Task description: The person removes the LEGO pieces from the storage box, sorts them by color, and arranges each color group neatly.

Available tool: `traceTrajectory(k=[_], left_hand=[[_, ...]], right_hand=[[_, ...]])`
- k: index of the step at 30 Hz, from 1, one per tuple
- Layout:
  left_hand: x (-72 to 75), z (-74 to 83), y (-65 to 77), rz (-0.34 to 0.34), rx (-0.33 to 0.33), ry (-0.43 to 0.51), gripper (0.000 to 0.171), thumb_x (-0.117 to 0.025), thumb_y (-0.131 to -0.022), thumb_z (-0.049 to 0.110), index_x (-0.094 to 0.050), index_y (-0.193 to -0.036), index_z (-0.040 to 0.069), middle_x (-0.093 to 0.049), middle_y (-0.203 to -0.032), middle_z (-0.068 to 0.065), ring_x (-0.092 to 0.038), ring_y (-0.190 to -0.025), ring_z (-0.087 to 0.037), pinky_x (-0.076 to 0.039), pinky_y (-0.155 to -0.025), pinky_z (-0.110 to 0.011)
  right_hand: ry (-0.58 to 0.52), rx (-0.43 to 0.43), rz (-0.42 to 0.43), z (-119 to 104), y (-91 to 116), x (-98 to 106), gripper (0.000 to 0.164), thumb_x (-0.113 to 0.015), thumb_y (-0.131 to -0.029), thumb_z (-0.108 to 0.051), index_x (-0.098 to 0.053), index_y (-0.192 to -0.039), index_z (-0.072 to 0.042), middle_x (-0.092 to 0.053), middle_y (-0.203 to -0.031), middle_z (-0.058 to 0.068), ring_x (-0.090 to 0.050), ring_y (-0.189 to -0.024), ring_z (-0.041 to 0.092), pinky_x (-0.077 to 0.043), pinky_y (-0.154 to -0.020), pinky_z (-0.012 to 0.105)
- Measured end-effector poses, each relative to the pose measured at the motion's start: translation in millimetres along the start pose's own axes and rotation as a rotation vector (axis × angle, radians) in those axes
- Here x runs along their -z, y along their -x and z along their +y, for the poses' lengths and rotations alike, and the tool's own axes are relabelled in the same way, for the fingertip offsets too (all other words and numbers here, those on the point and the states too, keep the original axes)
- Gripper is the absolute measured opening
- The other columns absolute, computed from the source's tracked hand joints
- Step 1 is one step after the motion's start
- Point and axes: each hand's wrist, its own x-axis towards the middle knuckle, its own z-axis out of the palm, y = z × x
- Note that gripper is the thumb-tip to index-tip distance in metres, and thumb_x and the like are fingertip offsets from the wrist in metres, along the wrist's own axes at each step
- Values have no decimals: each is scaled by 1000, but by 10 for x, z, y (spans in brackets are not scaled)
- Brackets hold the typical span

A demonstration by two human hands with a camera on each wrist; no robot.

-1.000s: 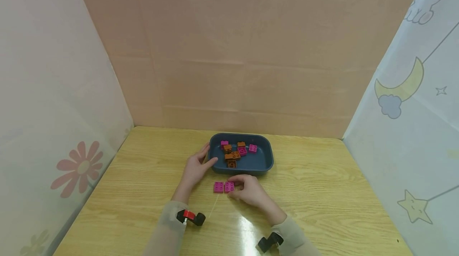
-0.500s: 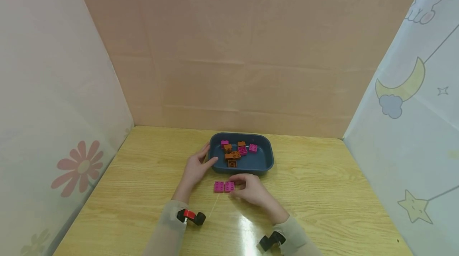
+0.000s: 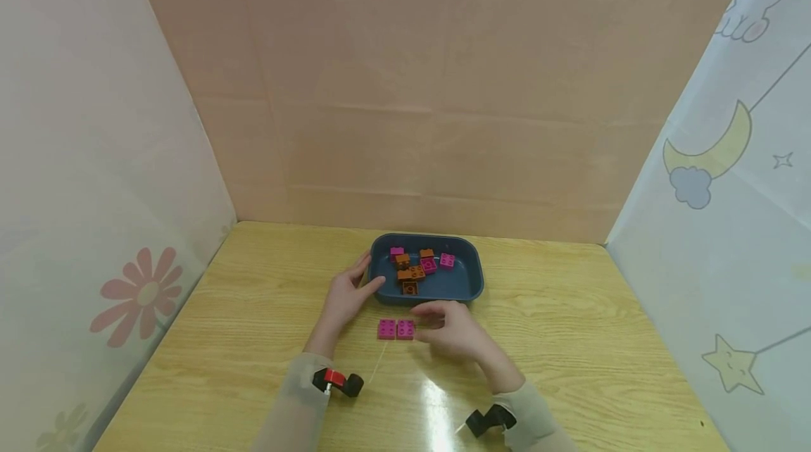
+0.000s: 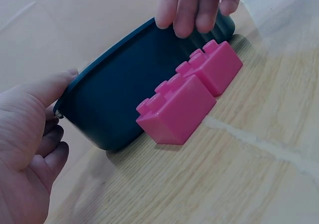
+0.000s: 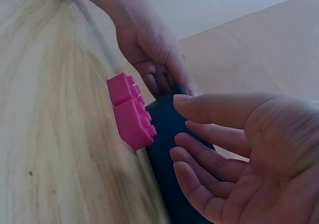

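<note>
Two pink toy bricks stand studs-up, side by side on the table in front of the dark blue tray (image 3: 453, 289): a left brick (image 3: 386, 329) and a right brick (image 3: 405, 329). My left hand (image 3: 344, 299) holds the tray's left end, its thumb over the rim and its other fingers against the outer wall. Just right of the right brick hovers my right hand (image 3: 457, 331), fingers loosely curved around nothing. The right wrist view shows a gap between its fingertips and the nearer brick (image 5: 133, 124).
Inside the tray lie several loose bricks, among them an orange brick (image 3: 410, 289) and a pink brick (image 3: 446, 260). The wooden table (image 3: 557, 339) ends at a tan backdrop (image 3: 431, 121), with patterned cloth walls on either side.
My right hand has let go of the right pink brick and drawn back a little to the right. The left hand and the tray have stayed in place.
</note>
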Motion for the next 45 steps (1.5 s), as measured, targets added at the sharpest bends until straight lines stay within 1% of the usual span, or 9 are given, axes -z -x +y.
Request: traceTrajectory(k=[6, 14, 16, 20, 23, 26, 32, 38, 45], left_hand=[[-2, 8, -3, 5, -4, 7, 77, -82, -97, 33, -48, -159, 3, -43, -167, -4, -34, -157, -24, -37, -123, -40], [-2, 9, 10, 4, -7, 0, 77, -83, -97, 33, -48, -159, 3, -43, -168, -4, -34, -157, -25, -37, -123, -41], [0, 3, 10, 2, -4, -7, 77, -82, -98, 34, -47, -159, 3, -42, -168, -5, -34, -157, -26, -37, -123, -41], [6, -3, 4, -3, -1, -10, 78, -82, -98, 35, -46, -160, 3, -41, -169, -5, -33, -158, -25, -37, -123, -40], [8, -4, 1, -5, -5, -12, 79, -82, -98, 36, -46, -160, 3, -41, -168, -4, -34, -157, -25, -37, -122, -39], [7, -11, -1, -5, -9, -16, 79, -82, -98, 35, -46, -160, 2, -41, -169, -5, -33, -157, -26, -37, -122, -39], [7, -18, 0, -12, 1, -16, 78, -82, -98, 33, -46, -160, 3, -40, -170, -6, -32, -158, -24, -37, -122, -38], [6, -11, 15, -14, 5, -11, 79, -81, -98, 35, -45, -161, 3, -38, -170, -8, -30, -159, -25, -35, -123, -40], [-2, -14, 8, -7, -1, 14, 76, -81, -99, 30, -45, -160, 2, -38, -170, -11, -31, -159, -26, -35, -124, -42]], right_hand=[[-63, 37, -10, -19, 22, 71, 41, -85, -93, -15, -75, -130, -1, -76, -126, 12, -71, -115, 30, -62, -97, 43], [-82, 33, 7, -45, 62, 165, 41, -84, -95, -15, -74, -132, -1, -74, -129, 17, -70, -117, 32, -60, -99, 47], [-85, 30, 13, -50, 68, 185, 41, -83, -95, -15, -74, -132, -1, -73, -130, 19, -70, -117, 33, -61, -99, 44], [-108, 20, 21, -67, 67, 229, 40, -83, -95, -13, -74, -132, -1, -72, -129, 21, -71, -116, 35, -61, -94, 33], [-137, 7, 34, -83, 51, 285, 42, -82, -96, -14, -73, -134, 1, -73, -129, 21, -71, -115, 34, -62, -92, 30], [-168, -3, 51, -94, 15, 357, 45, -82, -97, -16, -71, -136, 3, -73, -130, 20, -71, -116, 32, -62, -94, 34], [-184, -31, 102, -73, -101, 483, 44, -81, -98, -16, -71, -139, -3, -70, -136, 22, -70, -119, 28, -61, -97, 37], [-158, -61, 131, -55, -210, 539, 45, -79, -99, -15, -68, -141, 1, -68, -138, 22, -69, -119, 28, -61, -98, 41], [-105, -71, 171, -8, -381, 553, 41, -76, -101, -10, -69, -140, 0, -70, -136, 19, -68, -121, 31, -59, -102, 47]])
